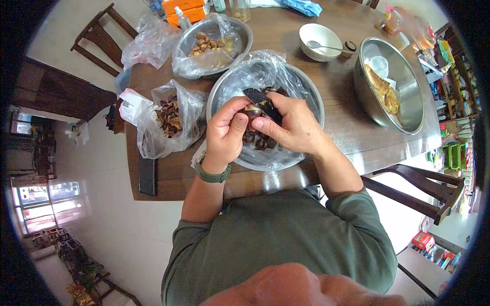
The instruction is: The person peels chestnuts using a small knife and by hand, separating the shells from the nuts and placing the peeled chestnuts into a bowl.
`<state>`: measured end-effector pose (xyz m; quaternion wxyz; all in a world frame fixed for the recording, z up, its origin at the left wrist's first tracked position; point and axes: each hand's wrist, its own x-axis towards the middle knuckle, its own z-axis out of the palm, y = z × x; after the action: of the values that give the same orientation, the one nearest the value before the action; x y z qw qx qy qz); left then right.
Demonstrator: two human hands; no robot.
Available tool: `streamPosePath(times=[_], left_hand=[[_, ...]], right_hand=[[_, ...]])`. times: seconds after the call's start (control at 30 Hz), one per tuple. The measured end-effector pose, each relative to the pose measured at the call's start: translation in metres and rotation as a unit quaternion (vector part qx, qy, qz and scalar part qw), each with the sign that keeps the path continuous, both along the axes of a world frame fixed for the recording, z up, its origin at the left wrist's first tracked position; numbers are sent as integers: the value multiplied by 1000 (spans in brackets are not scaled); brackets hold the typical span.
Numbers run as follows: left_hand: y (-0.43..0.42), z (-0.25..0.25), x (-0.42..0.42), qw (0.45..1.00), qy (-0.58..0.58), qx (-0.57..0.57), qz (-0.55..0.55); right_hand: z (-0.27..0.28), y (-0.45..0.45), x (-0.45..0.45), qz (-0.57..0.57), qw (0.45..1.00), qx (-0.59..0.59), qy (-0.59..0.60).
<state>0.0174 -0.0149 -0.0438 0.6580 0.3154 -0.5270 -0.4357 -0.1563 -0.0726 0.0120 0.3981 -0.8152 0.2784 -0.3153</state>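
Observation:
Above a plastic-lined metal basin point(320, 104), my left hand point(226, 133) pinches a brown chestnut point(251, 110) between thumb and fingers. In my right hand point(296, 122) is a flat black tool point(264, 105), its near end against the chestnut; its exact kind and any blade are hidden. The right thumb also presses near the nut. Beneath both hands, dark brown chestnuts point(263, 142) lie on the clear plastic in the basin.
Left of the basin sits a plastic bag point(170, 116) of shells, with a black phone point(147, 176) below it. Behind stands a bowl point(245, 35) of peeled-looking chestnuts point(206, 43). A white bowl with a spoon point(320, 46) and a tilted steel bowl point(367, 102) are at right.

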Motion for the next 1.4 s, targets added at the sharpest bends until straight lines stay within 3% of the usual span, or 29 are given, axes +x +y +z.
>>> streamPosePath(times=[0.47,0.67,0.77,0.87,1.07,1.17,1.4], left_hand=[[2,7,2,999,18,13,-39],[1,5,5,999,1,-1,-39],[5,14,2,999,-16,43,1],[-1,5,6,993,-98,-40,51],[5,16,-4,999,37,20,15],[3,4,5,1000,-3,-24,4],[4,4,5,1000,-3,0,-13]], right_hand=[[-1,6,7,39,997,51,-46],[-1,6,6,44,996,72,-3],[-6,11,12,14,1000,23,-2],[-4,13,13,-3,1000,-4,-25],[-3,11,10,-8,999,-10,-32],[3,12,12,-20,998,-23,-57],[1,13,8,-15,999,37,-26]])
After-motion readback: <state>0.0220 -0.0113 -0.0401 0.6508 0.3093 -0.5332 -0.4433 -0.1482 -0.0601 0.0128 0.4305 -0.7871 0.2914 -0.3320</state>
